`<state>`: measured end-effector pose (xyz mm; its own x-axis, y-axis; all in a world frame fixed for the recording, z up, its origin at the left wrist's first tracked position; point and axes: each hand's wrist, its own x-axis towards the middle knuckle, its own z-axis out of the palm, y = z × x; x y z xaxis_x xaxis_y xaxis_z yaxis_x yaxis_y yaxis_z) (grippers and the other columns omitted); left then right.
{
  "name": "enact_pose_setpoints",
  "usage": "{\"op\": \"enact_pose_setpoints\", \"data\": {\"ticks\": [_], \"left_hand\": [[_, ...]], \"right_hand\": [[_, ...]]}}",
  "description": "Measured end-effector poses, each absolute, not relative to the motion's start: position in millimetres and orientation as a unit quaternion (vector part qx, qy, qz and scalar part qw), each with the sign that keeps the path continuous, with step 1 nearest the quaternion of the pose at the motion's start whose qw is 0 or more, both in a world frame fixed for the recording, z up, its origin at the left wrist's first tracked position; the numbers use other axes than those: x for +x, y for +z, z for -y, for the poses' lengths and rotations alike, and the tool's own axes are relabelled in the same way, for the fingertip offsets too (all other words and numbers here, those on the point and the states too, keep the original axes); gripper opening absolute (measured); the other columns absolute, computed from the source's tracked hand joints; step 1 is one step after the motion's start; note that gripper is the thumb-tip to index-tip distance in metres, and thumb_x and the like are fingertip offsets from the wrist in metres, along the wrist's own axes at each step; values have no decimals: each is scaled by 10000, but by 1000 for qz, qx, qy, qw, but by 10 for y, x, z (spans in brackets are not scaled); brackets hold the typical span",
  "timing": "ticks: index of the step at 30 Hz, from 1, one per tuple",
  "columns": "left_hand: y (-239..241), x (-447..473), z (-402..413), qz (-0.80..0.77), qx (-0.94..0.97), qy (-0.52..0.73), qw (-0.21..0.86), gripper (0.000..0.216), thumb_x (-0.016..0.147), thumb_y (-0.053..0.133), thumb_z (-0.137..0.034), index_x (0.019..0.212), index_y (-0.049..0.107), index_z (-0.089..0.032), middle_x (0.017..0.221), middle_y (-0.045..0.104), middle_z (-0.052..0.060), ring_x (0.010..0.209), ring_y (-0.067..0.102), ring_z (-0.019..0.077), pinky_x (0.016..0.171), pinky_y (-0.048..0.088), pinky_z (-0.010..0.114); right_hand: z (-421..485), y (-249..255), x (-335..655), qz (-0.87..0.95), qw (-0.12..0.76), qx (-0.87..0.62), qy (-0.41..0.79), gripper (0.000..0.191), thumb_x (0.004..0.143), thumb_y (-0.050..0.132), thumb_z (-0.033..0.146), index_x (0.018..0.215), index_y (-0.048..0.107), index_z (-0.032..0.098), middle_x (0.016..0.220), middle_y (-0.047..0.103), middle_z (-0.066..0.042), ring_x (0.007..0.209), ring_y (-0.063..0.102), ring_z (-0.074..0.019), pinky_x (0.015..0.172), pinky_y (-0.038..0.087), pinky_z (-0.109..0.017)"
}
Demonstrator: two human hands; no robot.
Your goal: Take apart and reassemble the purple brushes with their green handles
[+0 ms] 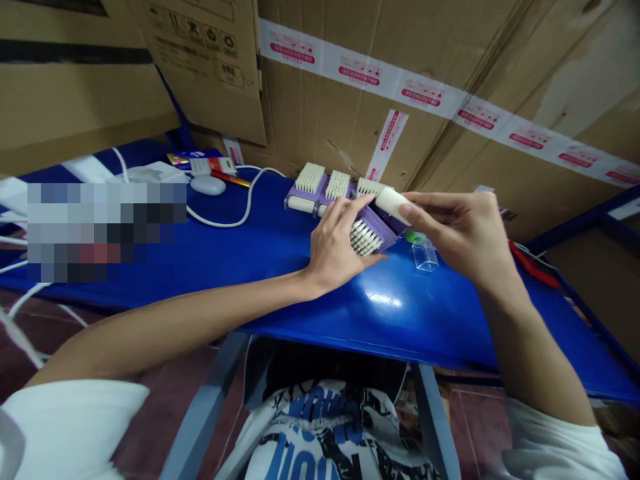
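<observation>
My left hand (334, 250) is closed around a purple block with white bristles (365, 239), a brush-like piece tilted above the table. In my right hand (463, 230), thumb and fingers pinch a short white cylinder (393, 203), which is against or just over the block's upper edge; whether they touch I cannot tell. Behind my left hand, similar purple bristled blocks (310, 180) stand in a row, the nearest partly covered by my fingers. A clear plastic cap (425, 256) and a bright green piece (415, 237) lie below my right hand.
The blue table (280, 280) backs onto a taped cardboard wall (320, 107). At left are a white cable (240, 223), a pale oval object (207, 185), small packets (215, 165) and a blurred-out patch. A red object (535, 268) lies at right. Grey chair arms (205, 407) flank my lap.
</observation>
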<state>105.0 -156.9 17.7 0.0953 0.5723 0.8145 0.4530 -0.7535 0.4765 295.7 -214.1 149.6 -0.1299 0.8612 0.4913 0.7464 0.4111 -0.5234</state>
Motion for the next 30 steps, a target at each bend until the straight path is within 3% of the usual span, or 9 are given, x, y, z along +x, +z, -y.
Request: {"op": "enact_pose_setpoints", "data": {"ticks": [4,15,24,30], "left_hand": [[159,1036,1559,-337,741,578,54,1041,716,1111,-523,1586,579,-310,1382,735,95,1261,721,362,1101,638,526],[151,1035,1560,-331,746,574,61,1005,767,1077,-539,1602,561,-322,1372,721,88,1275,701,358,1114,619,519],[89,1041,1515,-354,726,586,61,1018,769,1056,-637,1596,545,-336,1388,722,93,1312,705,378,1168,584,531],[49,1067,1528,-358,709,607,39,995,754,1072,-568,1571,555,-333,1351,720,84,1275,705,365,1116,598,514]], "right_hand": [[2155,1497,2987,762,373,-528,41,467,960,896,642,1130,956,211,735,841,-44,601,719,-193,489,480,-291],[2130,1420,2946,767,363,-528,21,472,1024,844,601,1188,949,171,804,869,-60,650,734,-192,553,506,-304],[2112,1182,2754,719,474,-508,18,273,1036,837,479,1139,953,254,1122,920,-104,962,882,-340,801,731,-454],[2025,1014,2746,696,520,-493,52,253,1047,831,426,1198,932,250,1187,917,-91,1011,890,-309,896,741,-461]]}}
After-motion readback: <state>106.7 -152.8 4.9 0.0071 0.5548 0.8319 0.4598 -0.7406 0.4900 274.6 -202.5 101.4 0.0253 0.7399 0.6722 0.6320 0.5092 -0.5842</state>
